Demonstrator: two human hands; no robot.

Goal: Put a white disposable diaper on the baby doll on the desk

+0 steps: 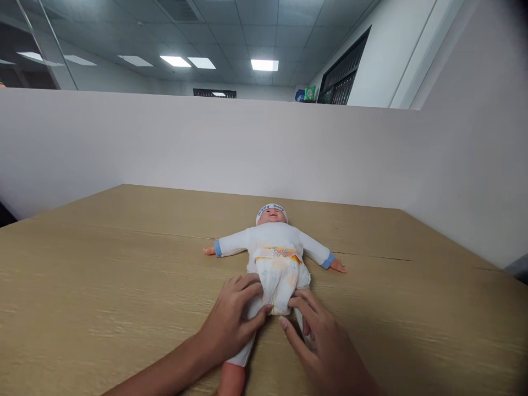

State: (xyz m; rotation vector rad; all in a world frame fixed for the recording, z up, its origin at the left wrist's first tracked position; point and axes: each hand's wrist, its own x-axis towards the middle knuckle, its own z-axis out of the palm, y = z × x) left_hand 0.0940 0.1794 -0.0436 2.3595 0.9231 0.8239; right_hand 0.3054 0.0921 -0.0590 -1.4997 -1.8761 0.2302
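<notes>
A baby doll [274, 234] in a white outfit with blue cuffs and a lettered headband lies on its back, arms spread, head away from me. Around its hips is a white diaper [277, 278] with an orange printed waistband. My left hand [237, 313] lies over the doll's leg at left, its thumb and bent fingers closed on the diaper's lower left edge. At the opposite edge, my right hand [315, 330] touches the diaper with its fingertips, thumb held apart from them. The hands partly cover both legs; one reddish foot shows at the bottom.
The doll rests on a wide wood-grain table [124, 275] with seams running across it. A pale partition [247, 148] rises behind the table, and a white wall [474, 165] stands at right. Beyond the partition are a green package [309, 93] and ceiling lights.
</notes>
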